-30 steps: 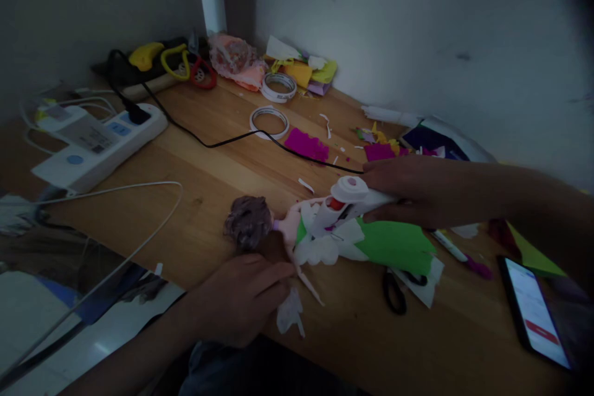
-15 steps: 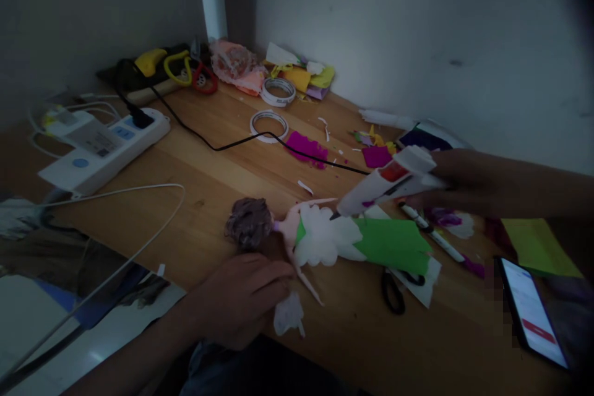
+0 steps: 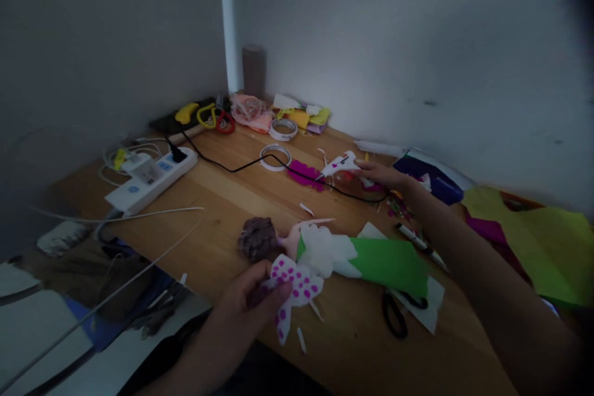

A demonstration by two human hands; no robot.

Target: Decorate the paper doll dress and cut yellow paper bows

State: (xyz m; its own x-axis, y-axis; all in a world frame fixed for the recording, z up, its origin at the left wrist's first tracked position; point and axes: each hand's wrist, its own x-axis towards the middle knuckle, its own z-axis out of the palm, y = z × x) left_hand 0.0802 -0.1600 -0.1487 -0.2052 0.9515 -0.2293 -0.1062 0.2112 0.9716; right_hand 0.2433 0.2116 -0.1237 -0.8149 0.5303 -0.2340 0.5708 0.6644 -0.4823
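Hands worked at opposite ends of the wooden tabletop [image 3: 223,223]. The left hand [image 3: 248,297] sat at the near edge, forearm running up from the lower left, wrist low, palm turned toward the person. Its grip was closed: the fingers and thumb pinched a white paper cutout with pink dots [image 3: 293,288], which fanned out to the right of the knuckles and hung a little past them. Just beyond that grip lay the doll [image 3: 297,244], on its back with its dark hair [image 3: 257,239] toward the left and a white paper top and green paper skirt [image 3: 390,262] stretching away to the right. The cutout overlapped the doll's near shoulder; whether paper and doll touched could not be told.

The right arm reached long across the tabletop, elbow near the right foreground and forearm slanting up and left. The right hand [image 3: 383,174] lay flat and low at the far side, fingers wrapped around the rear of the white glue gun [image 3: 341,164]. The gun's nozzle pointed left, away from the grip, over a magenta scrap [image 3: 304,174], with its black cord [image 3: 241,166] trailing off toward the power strip [image 3: 151,178]. How tightly those fingers closed was too dim to judge.

Black scissors [image 3: 396,315] lay on the near side of the green skirt, between the two arms.
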